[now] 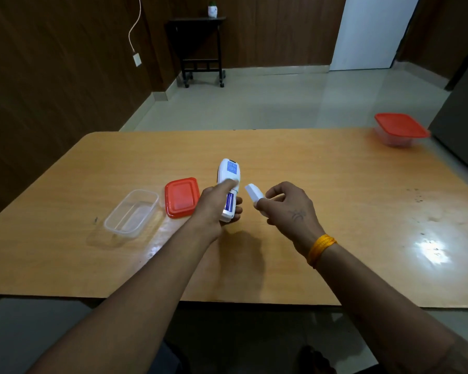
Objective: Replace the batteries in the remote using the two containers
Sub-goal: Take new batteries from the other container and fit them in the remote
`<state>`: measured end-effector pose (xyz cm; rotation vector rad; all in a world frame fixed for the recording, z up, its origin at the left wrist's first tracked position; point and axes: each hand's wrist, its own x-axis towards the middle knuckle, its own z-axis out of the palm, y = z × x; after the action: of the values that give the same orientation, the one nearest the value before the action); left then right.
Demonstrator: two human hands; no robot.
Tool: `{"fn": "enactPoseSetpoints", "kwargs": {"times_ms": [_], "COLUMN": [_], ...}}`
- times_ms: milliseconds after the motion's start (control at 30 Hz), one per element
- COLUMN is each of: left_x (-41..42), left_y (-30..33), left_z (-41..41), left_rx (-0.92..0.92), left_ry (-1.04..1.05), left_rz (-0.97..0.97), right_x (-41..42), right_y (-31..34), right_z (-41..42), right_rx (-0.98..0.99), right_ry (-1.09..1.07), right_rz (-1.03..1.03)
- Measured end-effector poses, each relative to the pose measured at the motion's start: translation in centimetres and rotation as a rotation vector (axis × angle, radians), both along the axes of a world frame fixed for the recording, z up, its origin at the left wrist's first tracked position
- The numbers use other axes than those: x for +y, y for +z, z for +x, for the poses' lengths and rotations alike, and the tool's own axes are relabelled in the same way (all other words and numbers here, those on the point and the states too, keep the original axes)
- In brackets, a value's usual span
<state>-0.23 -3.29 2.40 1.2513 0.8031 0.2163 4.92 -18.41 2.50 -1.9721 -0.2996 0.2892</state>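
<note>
My left hand (pixel 214 203) grips the white remote (pixel 229 175) back side up over the table, thumb laid across its back. Its battery bay is uncovered and blue batteries (pixel 229 202) show inside. My right hand (pixel 287 207) pinches the white battery cover (pixel 253 194) just to the right of the remote, apart from it. A clear, lidless container (pixel 131 213) stands on the table to the left, nothing visible in it. Its red lid (pixel 181 197) lies flat beside it. A second clear container with a red lid on (pixel 400 128) sits at the table's far right corner.
The wooden table (pixel 335 211) has its near edge close to my body. A dark side table (pixel 200 49) with a small white pot stands by the far wall. A dark cabinet (pixel 462 125) rises past the table's right end.
</note>
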Motion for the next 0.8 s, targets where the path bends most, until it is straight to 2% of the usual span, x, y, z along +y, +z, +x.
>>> {"fn": "enactPoseSetpoints", "kwargs": {"times_ms": [67,133,267,533,800], "left_x": [-0.3,-0.7,-1.9,-2.0,-1.7], "left_y": [0.5,0.7,1.6,2.0,2.0], "left_z": [-0.1,0.0,-0.5,-0.6,-1.0], "left_rx": [-0.107,-0.202,-0.278,-0.337,-0.306], "left_ry": [0.048,0.112,0.14,0.046,0.061], "left_rz": [-0.213,-0.291,-0.308,-0.382,-0.403], "right_x": [0.4,0.7,1.6,1.9,2.3], "right_y": [0.4,0.8,0.3,-0.3,-0.6], "right_z": [-0.9,-2.1,-3.3,-3.3,-3.3], "right_rx": [-0.053,-0.124,-0.303,-0.35,-0.444], "right_ry": [0.031,0.07,0.096,0.069,0.109], "right_rz": [0.041,0.041,-0.037,0.022,0.007]}}
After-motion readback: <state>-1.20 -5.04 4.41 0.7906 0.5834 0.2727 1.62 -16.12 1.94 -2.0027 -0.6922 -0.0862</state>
